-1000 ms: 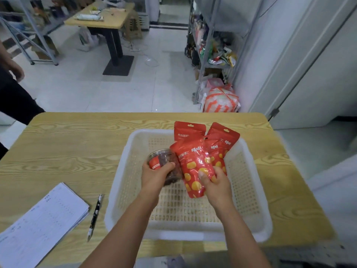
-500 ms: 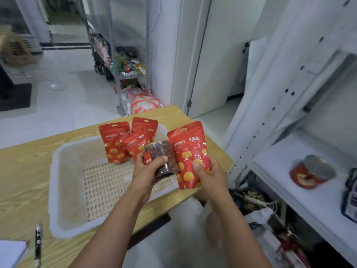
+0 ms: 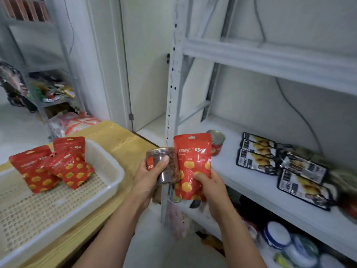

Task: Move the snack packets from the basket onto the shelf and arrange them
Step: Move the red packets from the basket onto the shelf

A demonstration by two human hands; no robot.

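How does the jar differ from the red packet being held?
The jar is a rigid, see-through cylinder with dark contents; the red packet is a flat, opaque pouch with yellow spots. The left hand grips the jar; the right hand holds the packet, which reaches higher. Both carry red labelling.

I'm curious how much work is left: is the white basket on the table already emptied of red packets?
No, several red packets lie in the white basket, and the right hand holds a matching packet.
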